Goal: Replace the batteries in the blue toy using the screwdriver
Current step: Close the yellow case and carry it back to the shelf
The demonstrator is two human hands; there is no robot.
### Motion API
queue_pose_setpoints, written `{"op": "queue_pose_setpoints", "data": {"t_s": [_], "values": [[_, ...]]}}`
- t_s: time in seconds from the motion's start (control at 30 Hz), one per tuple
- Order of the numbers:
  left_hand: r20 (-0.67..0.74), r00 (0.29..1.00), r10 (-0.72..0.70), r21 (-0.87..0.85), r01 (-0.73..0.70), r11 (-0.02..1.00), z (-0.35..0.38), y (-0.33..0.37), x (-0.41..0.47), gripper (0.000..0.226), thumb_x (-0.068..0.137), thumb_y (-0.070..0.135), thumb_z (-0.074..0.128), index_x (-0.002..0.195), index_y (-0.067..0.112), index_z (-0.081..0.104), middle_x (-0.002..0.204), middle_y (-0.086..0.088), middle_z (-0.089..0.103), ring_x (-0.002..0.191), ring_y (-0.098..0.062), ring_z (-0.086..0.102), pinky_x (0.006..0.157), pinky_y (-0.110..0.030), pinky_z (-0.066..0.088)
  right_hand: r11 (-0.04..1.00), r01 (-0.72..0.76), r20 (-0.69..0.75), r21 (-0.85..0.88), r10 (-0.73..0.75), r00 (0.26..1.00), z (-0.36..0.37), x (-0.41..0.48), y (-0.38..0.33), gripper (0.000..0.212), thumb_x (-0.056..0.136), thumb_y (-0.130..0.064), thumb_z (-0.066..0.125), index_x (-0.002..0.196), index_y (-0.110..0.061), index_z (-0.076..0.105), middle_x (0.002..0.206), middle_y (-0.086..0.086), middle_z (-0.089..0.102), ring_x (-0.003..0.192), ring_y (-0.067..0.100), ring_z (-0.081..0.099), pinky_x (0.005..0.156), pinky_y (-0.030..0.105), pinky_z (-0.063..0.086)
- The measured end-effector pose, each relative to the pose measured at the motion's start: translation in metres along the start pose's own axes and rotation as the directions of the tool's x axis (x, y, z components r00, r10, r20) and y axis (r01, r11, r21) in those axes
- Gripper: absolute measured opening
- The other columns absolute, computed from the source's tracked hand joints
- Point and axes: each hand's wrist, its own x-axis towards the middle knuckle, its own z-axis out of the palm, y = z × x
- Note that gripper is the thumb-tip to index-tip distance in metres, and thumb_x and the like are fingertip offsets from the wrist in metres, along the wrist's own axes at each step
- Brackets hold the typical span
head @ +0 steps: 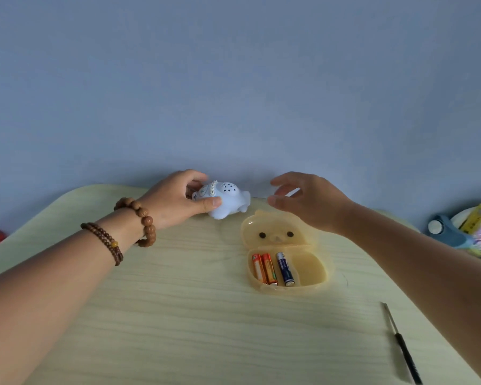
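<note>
Landmark: yellow case (314, 240), translucent plastic, chick-shaped, hinged open flat on the pale wood-grain table (178, 315). Lid half shows two black eye dots and a beak; tray half is the near one.

Blue toy (227, 200): smooth pale-blue plastic, rounded animal shape, small dark perforations on top and a row of cream beads across it. It sits just beyond the case's far-left corner, at the table's back edge by the blue wall. Long axis runs left-right, tail end toward the case.

Left hand (175, 201) grips the toy's left end, thumb on the near side, fingers wrapped over the far side. Two wooden bead bracelets (117, 232) on that wrist, one with large beads, one with small.

Right hand (306, 202) hovers above the case's lid, fingers spread and loosely curled, holding nothing, clear of the toy.

Batteries (272, 269): three in the tray, cylindrical, lying side by side, long axes roughly front-to-back. Two orange on the left, touching; one dark blue just right of them.

Screwdriver (401, 343): one, thin metal shaft, black handle, on the table well to the near right of the case, tip pointing away, untouched.
</note>
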Motion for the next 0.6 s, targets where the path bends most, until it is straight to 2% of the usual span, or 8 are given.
{"op": "queue_pose_setpoints", "data": {"t_s": [0.03,0.07,0.13,0.2,0.27,0.33,0.47,0.6], "values": [[-0.053,0.999,0.01,0.046,-0.008,0.999,-0.003,0.002,-0.004,0.096,0.053,0.071,0.071,0.132,0.019,0.056,0.129,-0.002,0.062,0.115,-0.015,0.063,0.103,-0.041,0.051,1.0,-0.012,0.001,0.005,0.012,1.0,0.0,-0.005,0.004,0.04,0.091,-0.049,0.066,0.128,-0.036,0.06,0.106,-0.02,0.065,0.101,0.006,0.062,0.074,0.019,0.044],[-0.132,0.99,0.057,0.103,-0.043,0.994,-0.005,0.006,-0.011,0.088,0.058,0.068,0.073,0.129,0.018,0.059,0.127,-0.005,0.061,0.113,-0.017,0.063,0.101,-0.038,0.051,1.0,-0.02,0.007,0.007,0.02,1.0,0.0,-0.01,0.007,0.037,0.093,-0.048,0.064,0.128,-0.036,0.06,0.104,-0.021,0.064,0.1,0.004,0.061,0.073,0.017,0.043],[-0.26,0.922,0.287,0.231,-0.229,0.946,-0.005,0.016,-0.038,0.055,0.072,0.057,0.069,0.114,0.021,0.067,0.112,-0.001,0.06,0.1,-0.015,0.063,0.091,-0.029,0.051,0.999,-0.034,0.03,-0.001,0.034,0.999,0.001,-0.018,0.014,0.034,0.095,-0.046,0.062,0.128,-0.036,0.061,0.104,-0.019,0.064,0.097,0.003,0.061,0.072,0.016,0.044],[-0.152,0.869,0.471,0.256,-0.426,0.868,0.006,0.034,-0.075,0.038,0.078,0.054,0.067,0.105,0.027,0.072,0.104,0.008,0.06,0.095,-0.007,0.061,0.084,-0.018,0.046,0.999,-0.038,0.04,-0.013,0.038,0.998,0.002,-0.026,0.019,0.032,0.096,-0.043,0.06,0.127,-0.033,0.063,0.108,-0.014,0.065,0.099,0.007,0.062,0.073,0.018,0.045],[0.045,0.854,0.519,0.192,-0.517,0.834,0.026,0.041,-0.102,0.035,0.081,0.054,0.07,0.108,0.033,0.072,0.107,0.015,0.059,0.099,0.0,0.059,0.087,-0.013,0.044,0.999,-0.037,0.023,-0.019,0.037,0.999,0.003,-0.033,0.021,0.029,0.098,-0.04,0.059,0.125,-0.032,0.066,0.108,-0.012,0.066,0.097,0.007,0.062,0.072,0.018,0.044],[0.154,0.84,0.521,0.147,-0.541,0.828,0.04,0.041,-0.111,0.031,0.081,0.05,0.073,0.108,0.036,0.073,0.111,0.017,0.058,0.101,0.001,0.06,0.09,-0.018,0.047,0.999,-0.043,-0.015,-0.018,0.043,0.999,0.005,-0.039,0.021,0.024,0.099,-0.036,0.058,0.121,-0.032,0.068,0.105,-0.012,0.067,0.091,0.004,0.061,0.067,0.016,0.042],[0.119,0.842,0.526,0.122,-0.538,0.834,0.044,0.044,-0.116,0.016,0.078,0.041,0.077,0.091,0.034,0.076,0.105,0.018,0.061,0.09,0.0,0.063,0.082,-0.023,0.05,0.999,-0.042,-0.064,0.005,0.042,0.997,0.007,-0.053,0.021,0.02,0.098,-0.03,0.059,0.113,-0.032,0.073,0.101,-0.01,0.072,0.082,0.003,0.063,0.059,0.017,0.041],[0.141,0.823,0.55,0.101,-0.565,0.819,0.039,0.051,-0.133,0.01,0.076,0.033,0.083,0.081,0.031,0.075,0.097,0.018,0.064,0.083,0.004,0.063,0.077,-0.015,0.048,0.999,-0.017,-0.093,0.048,0.021,0.995,0.007,-0.075,0.016,0.018,0.096,-0.028,0.063,0.11,-0.031,0.075,0.093,-0.015,0.073,0.086,0.002,0.065,0.068,0.015,0.046]]}}
